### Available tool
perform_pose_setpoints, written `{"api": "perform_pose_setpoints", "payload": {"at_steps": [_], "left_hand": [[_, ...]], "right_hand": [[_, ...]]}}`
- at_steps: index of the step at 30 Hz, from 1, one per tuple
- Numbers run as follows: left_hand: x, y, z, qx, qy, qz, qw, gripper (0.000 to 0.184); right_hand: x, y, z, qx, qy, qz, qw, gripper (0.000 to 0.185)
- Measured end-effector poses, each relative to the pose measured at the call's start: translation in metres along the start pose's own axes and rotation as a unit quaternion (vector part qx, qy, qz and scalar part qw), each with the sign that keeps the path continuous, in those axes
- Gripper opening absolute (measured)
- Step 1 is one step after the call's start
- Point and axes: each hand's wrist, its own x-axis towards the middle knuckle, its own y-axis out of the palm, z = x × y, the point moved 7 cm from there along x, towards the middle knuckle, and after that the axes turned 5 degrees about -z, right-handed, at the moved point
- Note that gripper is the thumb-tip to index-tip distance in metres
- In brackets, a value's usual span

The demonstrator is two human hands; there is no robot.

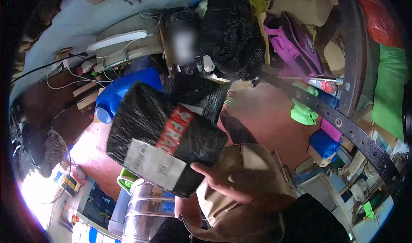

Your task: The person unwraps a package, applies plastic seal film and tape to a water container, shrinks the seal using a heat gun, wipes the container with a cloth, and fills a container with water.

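A black plastic-wrapped parcel with a white label and a red strip with FRAG lettering is held up, tilted, at centre left. My right hand grips its lower right corner, the thumb on the near face. My left hand is at the parcel's bottom edge; its fingers are hidden behind the parcel. Below and right of the parcel lies a tan bag, close to my right forearm. Another black wrapped item is just behind the parcel.
A blue jug stands left, near a fan. Black wrapped bundles and a purple bag are at the back. A perforated metal bar crosses the right side. A clear ribbed container stands at the bottom.
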Motion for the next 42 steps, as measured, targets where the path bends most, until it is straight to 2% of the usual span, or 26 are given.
{"api": "perform_pose_setpoints", "payload": {"at_steps": [3, 5, 9, 11, 13, 16, 18, 19, 20, 22, 23, 24, 25, 26, 27, 28, 29, 30, 31, 32, 34, 36, 38, 40, 41, 42], "left_hand": [[-0.002, -0.006, 0.01, -0.029, -0.023, -0.002, 0.999, 0.054], [0.02, 0.0, 0.017, -0.053, -0.034, 0.013, 0.998, 0.055], [0.102, 0.021, 0.025, -0.068, -0.063, 0.011, 0.996, 0.058], [0.121, 0.077, 0.016, -0.083, -0.073, 0.078, 0.991, 0.052], [0.15, 0.128, 0.022, -0.089, -0.055, 0.067, 0.992, 0.045], [0.205, 0.188, 0.054, -0.199, -0.074, 0.168, 0.963, 0.042], [0.213, 0.208, 0.065, -0.083, -0.05, 0.201, 0.975, 0.047], [0.201, 0.199, 0.073, -0.043, -0.123, 0.221, 0.966, 0.053], [0.204, 0.171, 0.086, 0.012, -0.167, 0.28, 0.945, 0.06], [0.172, 0.15, 0.076, -0.103, -0.262, 0.37, 0.885, 0.07], [0.152, 0.142, 0.069, -0.137, -0.294, 0.397, 0.858, 0.073], [0.145, 0.128, 0.064, -0.137, -0.27, 0.305, 0.903, 0.077], [0.141, 0.115, 0.057, -0.135, -0.243, 0.212, 0.937, 0.082], [0.13, 0.115, 0.057, -0.134, -0.243, 0.214, 0.937, 0.082], [0.123, 0.113, 0.057, -0.122, -0.232, 0.194, 0.945, 0.086], [0.117, 0.112, 0.058, -0.109, -0.222, 0.173, 0.953, 0.09], [0.11, 0.119, 0.061, -0.197, -0.231, 0.168, 0.938, 0.071], [0.112, 0.118, 0.068, -0.197, -0.229, 0.169, 0.938, 0.071], [0.122, 0.112, 0.069, -0.101, -0.125, 0.145, 0.976, 0.062], [0.128, 0.109, 0.067, -0.005, -0.019, 0.119, 0.993, 0.056], [0.124, 0.121, 0.061, -0.001, -0.05, 0.065, 0.997, 0.055], [0.141, 0.13, 0.055, 0.027, -0.047, 0.078, 0.996, 0.052], [0.146, 0.146, 0.042, 0.085, 0.046, 0.122, 0.988, 0.049], [0.148, 0.144, 0.049, 0.047, -0.067, 0.089, 0.993, 0.05], [0.155, 0.137, 0.06, 0.049, -0.057, 0.118, 0.99, 0.044], [0.152, 0.138, 0.059, 0.046, -0.053, 0.12, 0.99, 0.044]], "right_hand": [[-0.009, -0.027, 0.046, -0.089, -0.008, -0.032, 0.995, 0.06], [0.011, -0.042, 0.053, -0.031, 0.009, -0.077, 0.997, 0.051], [0.059, -0.04, 0.174, -0.066, -0.176, -0.078, 0.979, 0.048], [0.079, -0.02, 0.244, -0.051, -0.221, -0.024, 0.974, 0.047], [0.118, -0.024, 0.275, -0.031, -0.19, -0.018, 0.981, 0.046], [0.164, -0.04, 0.257, 0.007, -0.11, -0.022, 0.994, 0.042], [0.175, -0.022, 0.229, 0.009, -0.067, 0.048, 0.997, 0.059], [0.173, -0.02, 0.22, -0.031, -0.08, 0.03, 0.996, 0.061], [0.168, -0.026, 0.212, -0.221, -0.079, 0.009, 0.972, 0.098], [0.176, -0.044, 0.201, -0.552, -0.158, 0.011, 0.819, 0.11], [0.159, -0.042, 0.203, -0.591, -0.257, 0.035, 0.764, 0.111], [0.143, -0.045, 0.207, -0.618, -0.271, 0.01, 0.738, 0.104], [0.148, -0.053, 0.217, -0.689, -0.343, -0.151, 0.62, 0.101], [0.151, -0.061, 0.224, -0.729, -0.393, -0.306, 0.47, 0.1], [0.154, -0.064, 0.232, -0.703, -0.41, -0.376, 0.443, 0.099], [0.165, -0.063, 0.237, -0.702, -0.412, -0.376, 0.443, 0.099], [0.191, -0.074, 0.237, -0.701, -0.312, -0.343, 0.542, 0.101], [0.216, -0.088, 0.226, -0.685, -0.205, -0.302, 0.631, 0.103], [0.227, -0.092, 0.224, -0.692, -0.224, -0.305, 0.615, 0.089], [0.215, -0.091, 0.229, -0.691, -0.226, -0.306, 0.615, 0.089], [0.165, -0.088, 0.228, -0.668, -0.213, -0.267, 0.662, 0.077], [0.121, -0.103, 0.206, -0.66, -0.31, -0.296, 0.617, 0.054], [0.056, -0.098, 0.213, -0.642, -0.334, -0.285, 0.628, 0.052], [0.025, -0.121, 0.202, -0.607, -0.38, -0.301, 0.629, 0.05], [0.018, -0.134, 0.197, -0.607, -0.382, -0.301, 0.629, 0.05], [0.02, -0.153, 0.191, -0.565, -0.371, -0.296, 0.675, 0.051]]}}
